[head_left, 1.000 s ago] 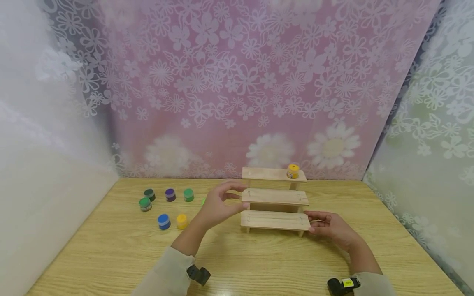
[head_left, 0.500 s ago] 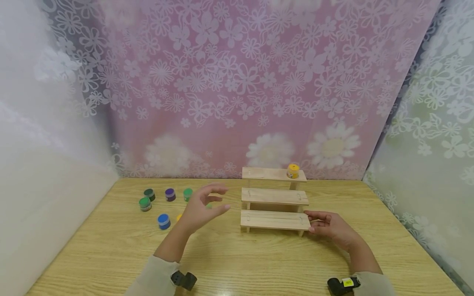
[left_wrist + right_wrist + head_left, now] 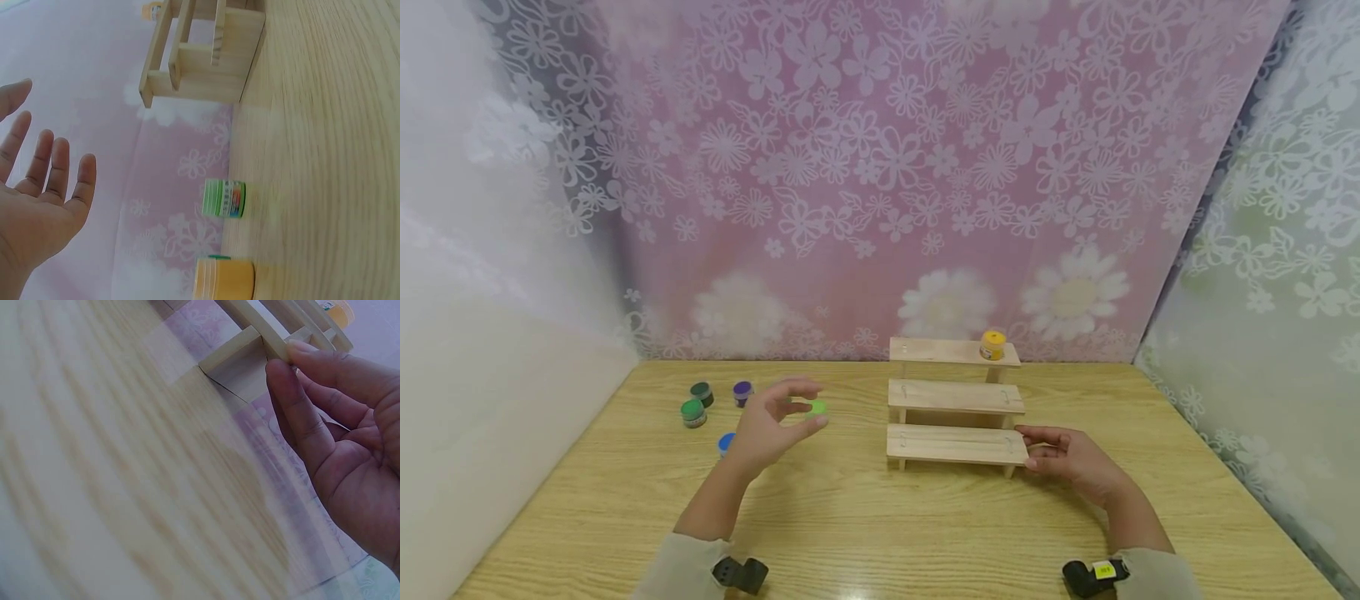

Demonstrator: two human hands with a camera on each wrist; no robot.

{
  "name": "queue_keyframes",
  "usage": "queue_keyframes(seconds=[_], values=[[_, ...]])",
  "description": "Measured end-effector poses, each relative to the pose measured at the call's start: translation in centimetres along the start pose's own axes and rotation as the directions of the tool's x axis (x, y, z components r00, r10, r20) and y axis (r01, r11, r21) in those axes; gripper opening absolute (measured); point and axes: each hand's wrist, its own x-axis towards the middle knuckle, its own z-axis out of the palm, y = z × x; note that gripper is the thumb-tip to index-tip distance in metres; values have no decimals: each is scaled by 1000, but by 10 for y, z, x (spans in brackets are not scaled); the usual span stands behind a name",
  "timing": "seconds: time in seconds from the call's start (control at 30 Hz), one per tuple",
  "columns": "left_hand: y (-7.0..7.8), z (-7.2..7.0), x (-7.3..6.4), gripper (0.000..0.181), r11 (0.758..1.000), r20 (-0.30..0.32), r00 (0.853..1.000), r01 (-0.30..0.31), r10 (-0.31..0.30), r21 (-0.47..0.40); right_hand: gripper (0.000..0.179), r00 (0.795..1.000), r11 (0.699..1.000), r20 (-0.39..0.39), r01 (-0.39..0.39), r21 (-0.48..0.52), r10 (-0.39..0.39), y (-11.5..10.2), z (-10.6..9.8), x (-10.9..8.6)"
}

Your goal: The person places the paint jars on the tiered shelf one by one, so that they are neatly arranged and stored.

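A three-step wooden shelf stand (image 3: 957, 444) is on the table, right of the middle. My right hand (image 3: 1075, 467) pinches the right end of its lowest board (image 3: 275, 347) between thumb and fingers. My left hand (image 3: 771, 429) hovers over the left of the table with thumb and fingers spread, nothing between them. Just past its fingertips shows a light green paint jar (image 3: 817, 407), upright in the left wrist view (image 3: 224, 198). A yellow-orange jar (image 3: 225, 279) stands close by there; the hand hides it in the head view. Another yellow jar (image 3: 992, 345) sits on the top board's right end.
Left of the left hand are a blue jar (image 3: 727, 445), partly covered, a purple jar (image 3: 742, 393), a dark green jar (image 3: 702, 393) and a green jar (image 3: 693, 412). A flowered pink curtain (image 3: 880, 167) hangs behind the table (image 3: 880, 533).
My left hand has moved away from the stand, leftward over the jars, uncovering the light green one and covering the yellow one. My right hand keeps its place at the stand.
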Motion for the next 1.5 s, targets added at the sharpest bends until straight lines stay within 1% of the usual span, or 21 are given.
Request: queue_keyframes(seconds=[0.2, 0.33, 0.5, 0.6, 0.73, 0.87, 1.07, 1.2, 1.33, 1.43, 1.5], values=[[-3, -18, -7, 35, 1000, -24, 1000, 13, -12, 19, 68, 1000, 1000, 3, 0, -3, 0, 0, 0, 1], [-4, -30, -12, 37, 999, -10, 1000, 26, -26, 35, 67, 1000, 1000, 5, 2, 6, -2, 1, 0, 1], [-4, -46, -18, 41, 999, 17, 999, 43, -43, 30, 67, 1000, 1000, 4, 5, 10, -5, 2, 0, 1], [-6, -55, -20, 41, 998, 15, 999, 52, -52, 40, 67, 1000, 1000, 4, 8, 14, -8, 2, 1, 1], [-8, -65, -23, 41, 994, 5, 996, 86, -87, 67, 67, 1000, 1000, 7, 8, 23, -8, 1, 1, 2], [-10, -71, -25, 45, 984, -10, 989, 149, -149, 99, 67, 1000, 1000, 9, 14, 23, -14, 0, 2, 1], [-20, -79, -30, 50, 956, -42, 968, 250, -246, 155, 68, 1000, 999, 7, 24, 31, -24, -2, 3, -1], [-30, -86, -36, 51, 941, -55, 953, 302, -297, 150, 68, 1000, 999, 8, 28, 27, -28, -2, 3, -1], [-40, -94, -41, 54, 918, -77, 929, 369, -361, 144, 67, 999, 999, 14, 32, 29, -32, -1, 2, -1], [-46, -99, -42, 56, 898, -97, 909, 415, -405, 148, 68, 999, 999, 15, 31, 32, -32, -1, 2, -1], [-49, -102, -42, 56, 886, -99, 899, 438, -427, 153, 68, 999, 999, 12, 30, 31, -30, -1, 1, -1]])
